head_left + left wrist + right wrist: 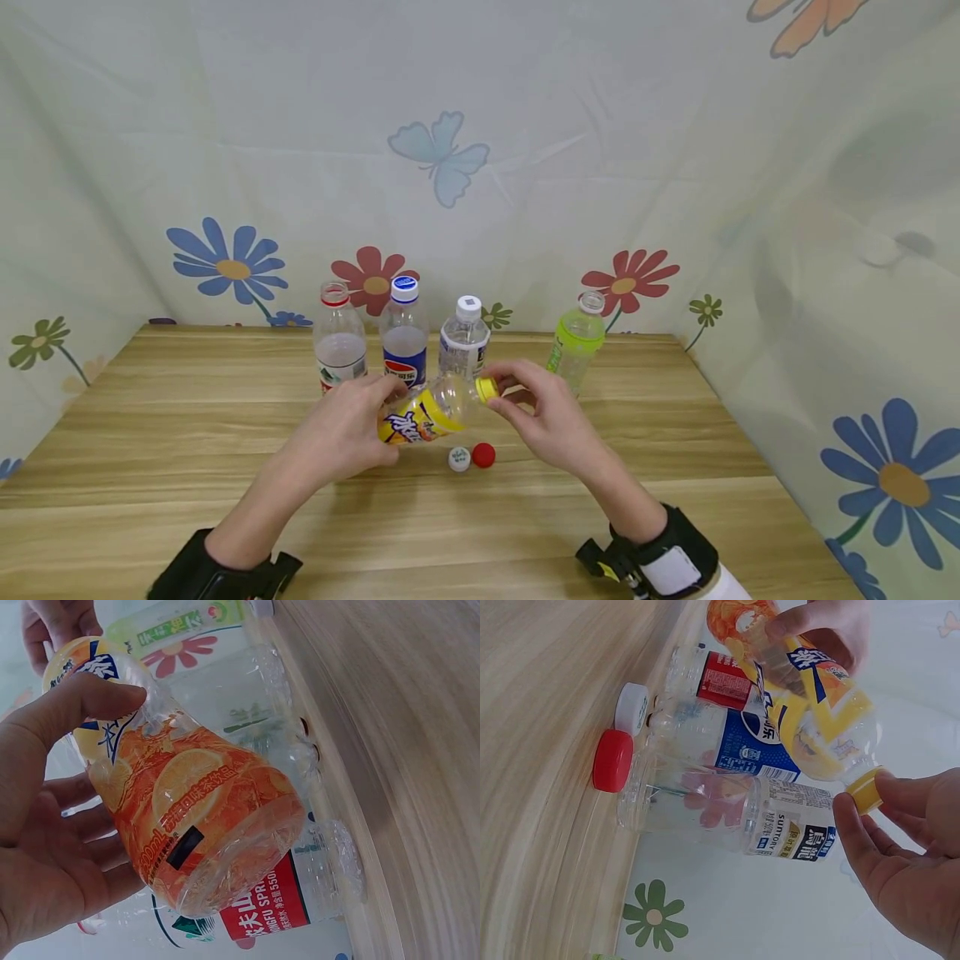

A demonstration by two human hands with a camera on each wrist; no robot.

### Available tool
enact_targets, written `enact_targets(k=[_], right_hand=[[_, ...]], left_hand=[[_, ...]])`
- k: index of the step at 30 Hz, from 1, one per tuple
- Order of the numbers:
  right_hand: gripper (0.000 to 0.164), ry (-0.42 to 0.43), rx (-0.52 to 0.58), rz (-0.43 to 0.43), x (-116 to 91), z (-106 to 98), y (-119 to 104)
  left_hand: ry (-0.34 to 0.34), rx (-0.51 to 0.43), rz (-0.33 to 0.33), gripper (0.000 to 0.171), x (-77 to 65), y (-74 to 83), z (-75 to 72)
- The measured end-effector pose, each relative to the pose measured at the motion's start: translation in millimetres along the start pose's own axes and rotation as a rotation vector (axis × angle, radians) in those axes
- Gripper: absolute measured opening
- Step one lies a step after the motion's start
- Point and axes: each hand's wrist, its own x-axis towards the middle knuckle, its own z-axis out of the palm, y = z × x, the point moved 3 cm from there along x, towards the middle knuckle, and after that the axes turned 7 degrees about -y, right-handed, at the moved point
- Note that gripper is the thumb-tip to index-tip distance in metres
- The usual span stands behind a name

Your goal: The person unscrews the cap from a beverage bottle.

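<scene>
One yellow-labelled bottle (429,413), tilted, just below frame centre | my left hand (348,429) grips it | my right hand (546,417) pinches its yellow cap (487,389) | best I brace lightly, turning the cap squarely

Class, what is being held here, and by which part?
The yellow-labelled bottle: the left hand grips it around its labelled body, and the right hand pinches its yellow cap.

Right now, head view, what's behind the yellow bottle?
A blue-labelled bottle and a clear white-capped bottle. The yellow bottle and left grip cover the blue-labelled bottle's base; the clear one's base can't be made out here.
</scene>
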Motion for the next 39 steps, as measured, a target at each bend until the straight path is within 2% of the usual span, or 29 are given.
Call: enact_targets(k=[7, 12, 18, 25, 39], right_hand=[[0.031, -0.003, 0.000, -0.038, 0.7, 0.1, -0.6], [0.032, 0.001, 0.001, -0.036, 0.7, -0.7, -0.9], [0.029, 0.022, 0.014, 0.059, 0.2, -2.5, -1.0], [0.018, 0.033, -0.047, 0.206, -2.2, -3.9, 1.2], [0.019, -0.009, -0.001, 0.226, -2.5, -3.5, 1.4]], left_hand=[[-0.015, 0.000, -0.010, 0.063, -0.4, 0.1, -0.5], [-0.014, -0.010, -0.008, 0.064, -0.6, -0.4, -0.4], [-0.023, -0.003, -0.007, 0.065, -1.1, 1.4, -0.2], [-0.030, 0.020, -0.023, 0.062, -1.9, 3.5, -1.2], [-0.016, 0.044, -0.022, 0.062, -1.3, 3.3, 0.3]])
